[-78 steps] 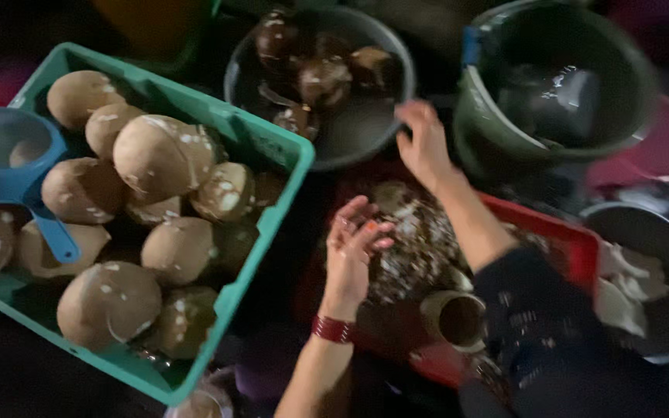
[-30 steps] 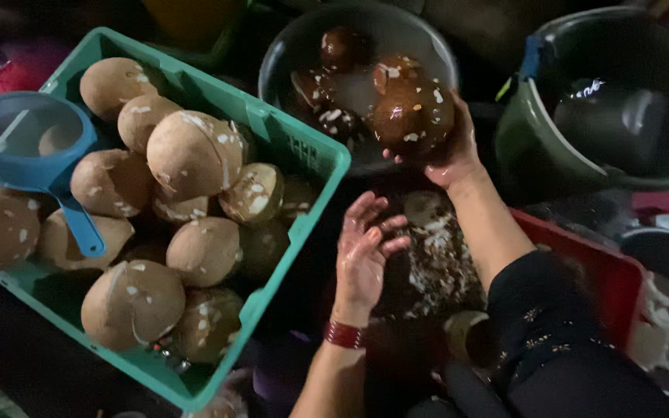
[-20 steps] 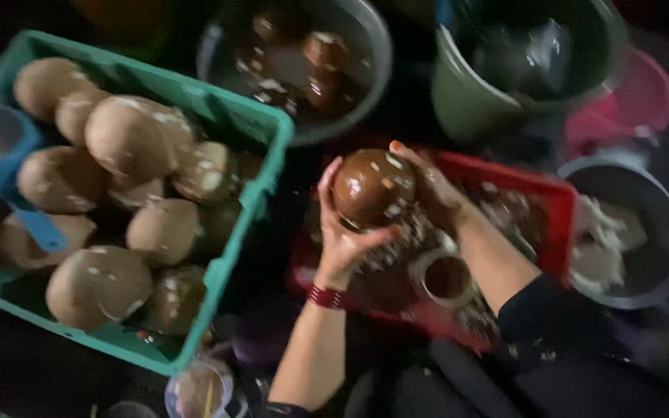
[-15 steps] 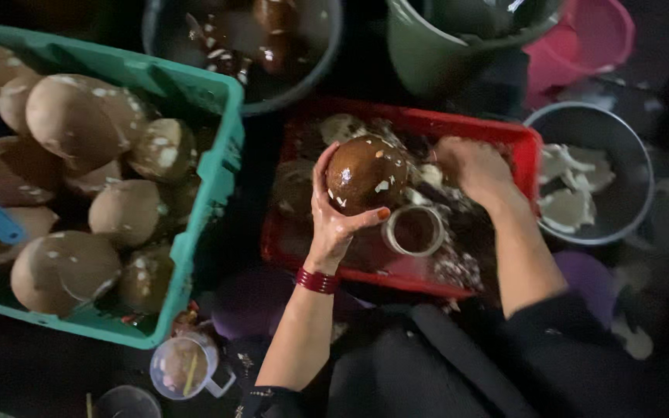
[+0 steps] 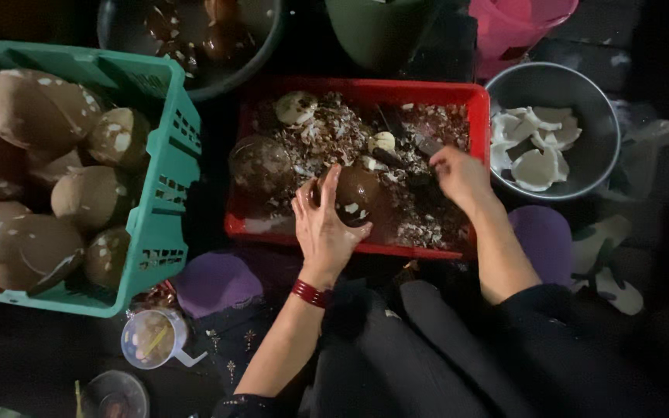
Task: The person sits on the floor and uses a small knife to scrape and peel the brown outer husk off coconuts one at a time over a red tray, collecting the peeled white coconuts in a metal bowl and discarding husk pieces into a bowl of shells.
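Observation:
My left hand (image 5: 324,227) cups a round brown coconut (image 5: 358,193) over the red tray (image 5: 354,91), fingers wrapped around its left side. A red band sits on that wrist. To the right, my right hand (image 5: 460,175) rests on the shell scraps in the tray, its fingers closed around a dark tool handle (image 5: 420,144) that is partly hidden. Another dark coconut (image 5: 261,163) lies in the tray's left end, and a half shell with white flesh (image 5: 296,107) lies near its far edge.
A green crate (image 5: 162,174) of several brown coconuts stands at the left. A metal bowl (image 5: 602,128) at the right holds white coconut pieces. A dark basin (image 5: 230,73), a green bucket (image 5: 377,31) and a pink tub (image 5: 516,23) line the far side. A clear cup (image 5: 151,338) sits near my knee.
My right hand lifted a coconut from the far basin and passed it to my left hand over the red tray. The right hand then moved down onto the scraps and the tool.

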